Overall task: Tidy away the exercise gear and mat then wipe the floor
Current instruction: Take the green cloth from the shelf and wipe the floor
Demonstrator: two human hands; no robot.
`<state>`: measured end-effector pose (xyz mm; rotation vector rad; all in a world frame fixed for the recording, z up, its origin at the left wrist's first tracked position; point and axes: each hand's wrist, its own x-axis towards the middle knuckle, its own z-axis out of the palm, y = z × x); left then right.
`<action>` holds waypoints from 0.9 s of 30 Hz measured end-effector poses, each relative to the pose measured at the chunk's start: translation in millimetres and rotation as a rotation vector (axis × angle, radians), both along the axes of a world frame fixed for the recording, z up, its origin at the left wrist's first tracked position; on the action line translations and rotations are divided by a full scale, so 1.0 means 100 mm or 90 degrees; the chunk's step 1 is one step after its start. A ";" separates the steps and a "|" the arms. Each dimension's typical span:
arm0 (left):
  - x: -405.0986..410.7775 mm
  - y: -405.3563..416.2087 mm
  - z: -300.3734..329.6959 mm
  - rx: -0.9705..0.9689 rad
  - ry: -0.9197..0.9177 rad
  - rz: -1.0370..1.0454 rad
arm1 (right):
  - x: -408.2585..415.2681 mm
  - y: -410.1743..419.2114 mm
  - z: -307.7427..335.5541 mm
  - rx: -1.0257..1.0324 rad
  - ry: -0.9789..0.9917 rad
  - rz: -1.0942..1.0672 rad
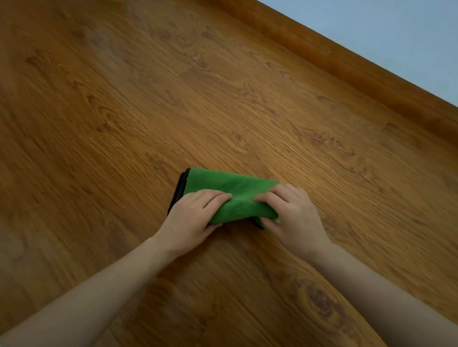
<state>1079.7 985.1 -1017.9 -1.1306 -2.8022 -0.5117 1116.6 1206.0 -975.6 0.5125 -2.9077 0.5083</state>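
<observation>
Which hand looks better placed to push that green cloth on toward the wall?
Probably the left hand. It lies over the near end of the cloth, behind it. The right hand only holds the cloth's right end, at its side.

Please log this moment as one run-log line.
stage: wiping floor | left hand: grips green cloth | right hand: grips cloth | cloth: folded, on wooden floor

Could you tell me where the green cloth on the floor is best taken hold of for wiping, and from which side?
Judging by its pose, take the green cloth along its near edge, coming from above on the person's side. It lies folded flat on the wooden floor, so a grip needs fingers on top and thumb under that edge, as the left hand and right hand have it now.
</observation>
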 end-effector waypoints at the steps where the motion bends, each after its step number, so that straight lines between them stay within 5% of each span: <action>1: 0.00 0.03 0.00 0.008 0.003 0.005 | 0.01 -0.01 0.00 0.001 0.024 0.011; 7: 0.03 0.02 -0.02 0.052 0.036 0.013 | 0.19 0.10 -0.11 0.045 0.031 0.050; 17: 0.27 -0.12 -0.20 0.013 -0.033 -0.009 | 0.40 0.19 -0.22 0.102 -0.153 0.145; 23: 0.00 -0.12 -0.04 0.049 -0.045 0.011 | 0.13 0.32 -0.03 -0.017 -0.135 0.120; 27: -0.32 -0.13 0.14 0.093 -0.154 0.096 | -0.09 0.41 0.20 -0.090 -0.088 0.072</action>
